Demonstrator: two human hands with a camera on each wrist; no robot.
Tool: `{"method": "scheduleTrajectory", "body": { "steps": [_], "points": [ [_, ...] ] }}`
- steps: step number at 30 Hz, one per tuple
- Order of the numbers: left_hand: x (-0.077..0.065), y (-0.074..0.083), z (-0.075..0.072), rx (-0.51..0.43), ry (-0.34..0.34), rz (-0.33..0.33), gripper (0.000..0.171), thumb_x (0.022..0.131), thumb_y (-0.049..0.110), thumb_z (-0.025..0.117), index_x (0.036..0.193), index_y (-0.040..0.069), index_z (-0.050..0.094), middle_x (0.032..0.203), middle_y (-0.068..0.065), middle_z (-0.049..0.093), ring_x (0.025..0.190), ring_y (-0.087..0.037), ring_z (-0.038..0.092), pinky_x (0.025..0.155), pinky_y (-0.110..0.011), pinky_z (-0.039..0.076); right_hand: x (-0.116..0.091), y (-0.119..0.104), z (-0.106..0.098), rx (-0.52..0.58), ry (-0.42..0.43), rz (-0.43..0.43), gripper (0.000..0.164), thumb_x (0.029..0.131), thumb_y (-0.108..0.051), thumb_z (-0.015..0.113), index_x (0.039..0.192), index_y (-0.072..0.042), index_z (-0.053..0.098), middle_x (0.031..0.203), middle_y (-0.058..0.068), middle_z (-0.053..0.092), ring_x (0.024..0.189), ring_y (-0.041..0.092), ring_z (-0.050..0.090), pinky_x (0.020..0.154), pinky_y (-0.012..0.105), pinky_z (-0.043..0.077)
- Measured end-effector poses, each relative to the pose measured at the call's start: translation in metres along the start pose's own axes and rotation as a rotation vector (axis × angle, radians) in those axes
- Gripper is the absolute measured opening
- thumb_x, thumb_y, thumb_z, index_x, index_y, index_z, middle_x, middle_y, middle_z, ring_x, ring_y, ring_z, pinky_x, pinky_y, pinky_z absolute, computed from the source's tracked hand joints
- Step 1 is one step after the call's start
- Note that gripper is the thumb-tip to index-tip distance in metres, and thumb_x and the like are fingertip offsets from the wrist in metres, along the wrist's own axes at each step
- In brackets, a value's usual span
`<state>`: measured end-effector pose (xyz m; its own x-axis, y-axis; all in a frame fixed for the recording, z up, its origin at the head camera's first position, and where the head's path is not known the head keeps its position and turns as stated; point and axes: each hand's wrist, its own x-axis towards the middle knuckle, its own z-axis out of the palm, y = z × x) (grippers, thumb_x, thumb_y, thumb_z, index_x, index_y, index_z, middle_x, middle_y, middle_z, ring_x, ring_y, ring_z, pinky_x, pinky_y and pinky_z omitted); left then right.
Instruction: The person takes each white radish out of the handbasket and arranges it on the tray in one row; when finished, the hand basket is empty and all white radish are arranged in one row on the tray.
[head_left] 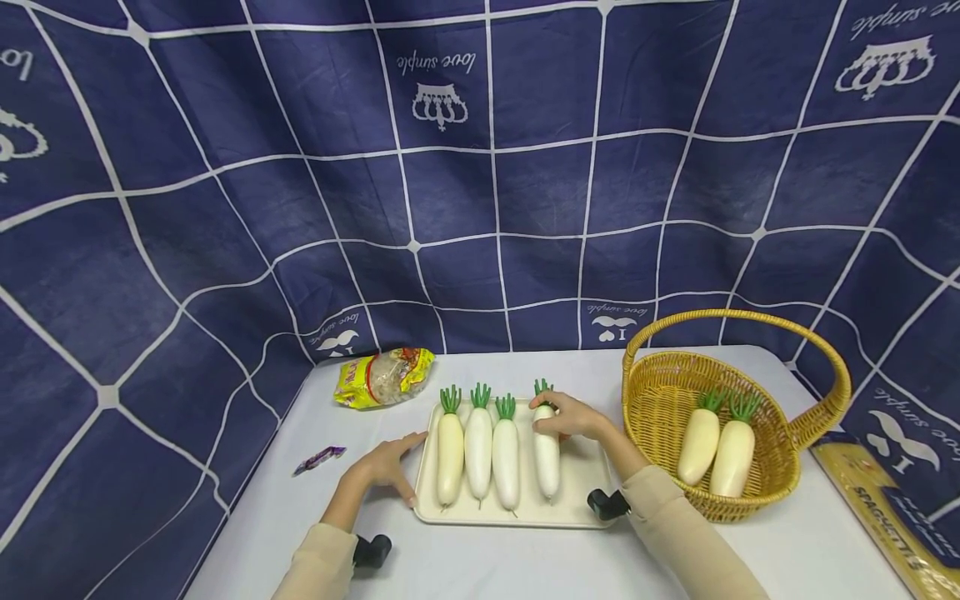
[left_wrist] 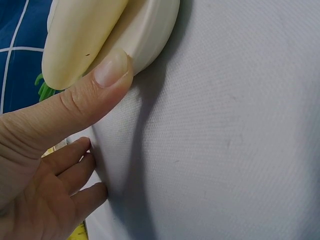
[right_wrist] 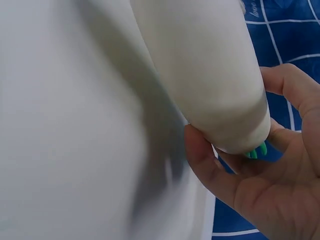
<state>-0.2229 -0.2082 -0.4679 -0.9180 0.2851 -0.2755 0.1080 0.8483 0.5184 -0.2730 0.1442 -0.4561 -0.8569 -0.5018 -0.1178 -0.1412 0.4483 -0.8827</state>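
Observation:
My right hand grips a white toy radish near its green leafy top, over the right part of a cream tray. In the right wrist view, the thumb and fingers curl round the radish's thick end. Three more radishes lie side by side on the tray's left half: a yellowish radish outermost, then a white radish and another white radish. At the tray's left end my left hand is spread, holding nothing; its thumb touches or nearly touches the tray's edge.
On the right stands a woven basket with a tall handle, holding two pale radishes. A spaghetti package lies beyond it. Back left is a yellow-and-red food bag; a small purple wrapped bar lies at far left. A blue checked curtain hangs behind.

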Motion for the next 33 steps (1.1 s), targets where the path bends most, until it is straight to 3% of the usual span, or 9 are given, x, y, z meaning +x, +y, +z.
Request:
{"method": "scheduleTrajectory", "body": {
  "steps": [5, 12, 19, 26, 33],
  "points": [
    [0.0, 0.001, 0.0, -0.012, 0.002, 0.013, 0.108, 0.045, 0.013, 0.092, 0.141, 0.008, 0.043, 0.144, -0.023, 0.038, 0.132, -0.043, 0.034, 0.108, -0.057, 0.028, 0.002, 0.004, 0.006, -0.022, 0.019, -0.009, 0.044, 0.078, -0.015, 0.067, 0.116, 0.003, 0.053, 0.103, 0.016, 0.054, 0.062, 0.015, 0.053, 0.052, 0.032, 0.052],
    [-0.001, 0.001, -0.001, -0.01, 0.007, 0.035, 0.108, 0.045, 0.014, 0.092, 0.141, 0.005, 0.042, 0.144, -0.024, 0.039, 0.132, -0.044, 0.035, 0.108, -0.058, 0.029, 0.005, 0.006, 0.013, -0.057, 0.035, -0.012, 0.044, 0.077, -0.016, 0.067, 0.114, 0.003, 0.056, 0.107, 0.017, 0.055, 0.071, 0.016, 0.054, 0.054, 0.03, 0.051],
    [-0.002, 0.002, -0.001, 0.004, 0.007, 0.036, 0.108, 0.045, 0.013, 0.092, 0.141, 0.006, 0.042, 0.144, -0.024, 0.039, 0.132, -0.044, 0.034, 0.108, -0.059, 0.027, 0.009, 0.005, 0.016, -0.042, 0.039, 0.004, 0.044, 0.078, -0.017, 0.068, 0.117, 0.002, 0.055, 0.107, 0.018, 0.055, 0.063, 0.016, 0.054, 0.052, 0.034, 0.053],
    [-0.002, 0.002, -0.002, 0.005, 0.0, 0.033, 0.108, 0.046, 0.013, 0.092, 0.142, 0.006, 0.042, 0.144, -0.024, 0.038, 0.132, -0.045, 0.033, 0.108, -0.059, 0.027, 0.011, 0.005, 0.02, -0.048, 0.049, -0.023, 0.044, 0.078, -0.015, 0.067, 0.116, 0.002, 0.056, 0.107, 0.018, 0.056, 0.067, 0.016, 0.054, 0.051, 0.032, 0.052],
    [-0.003, 0.003, -0.002, -0.004, 0.001, 0.031, 0.108, 0.045, 0.012, 0.092, 0.141, 0.006, 0.042, 0.144, -0.024, 0.038, 0.132, -0.044, 0.034, 0.108, -0.059, 0.028, 0.012, 0.004, 0.022, -0.031, 0.033, -0.062, 0.045, 0.08, -0.018, 0.068, 0.119, 0.002, 0.055, 0.119, 0.022, 0.053, 0.074, 0.019, 0.055, 0.052, 0.034, 0.053]
  ]
}}
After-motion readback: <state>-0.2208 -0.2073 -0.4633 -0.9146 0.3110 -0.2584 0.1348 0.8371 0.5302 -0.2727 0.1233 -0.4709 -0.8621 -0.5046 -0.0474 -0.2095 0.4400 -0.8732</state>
